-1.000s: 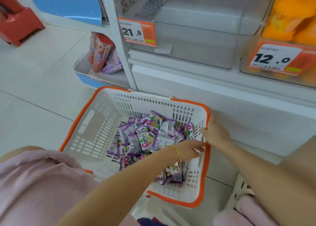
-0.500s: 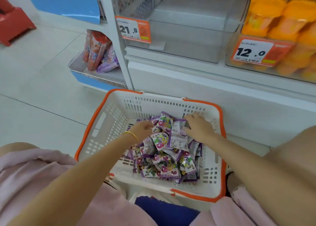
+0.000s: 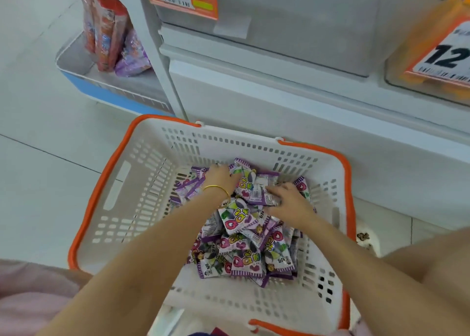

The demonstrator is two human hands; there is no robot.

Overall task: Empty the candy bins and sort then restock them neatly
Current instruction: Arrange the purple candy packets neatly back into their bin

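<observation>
I see a big white shelf unit [image 3: 279,102] just past both hands. High above the hands, a see-through bin [image 3: 292,35] sits on it, with an orange price tag [image 3: 183,0] on its front. Under the hands stands a white basket [image 3: 142,183] with an orange rim, close to the shelf.

The candy pile [image 3: 244,249], all purple and white packets, lies in the basket. It lies under both hands and spreads back along the arms toward the person.

The left hand [image 3: 221,177] is at the far end of the pile. Its fingers bend down into the packets, but that spot is blurry, so I cannot tell if they hold any. The right hand [image 3: 292,204] is just beside it. Its fingers lie on top of one packet [image 3: 256,192] and its thumb is below, so it pinches that packet.

A thin gold bracelet [image 3: 216,188] sits on the left wrist.
</observation>
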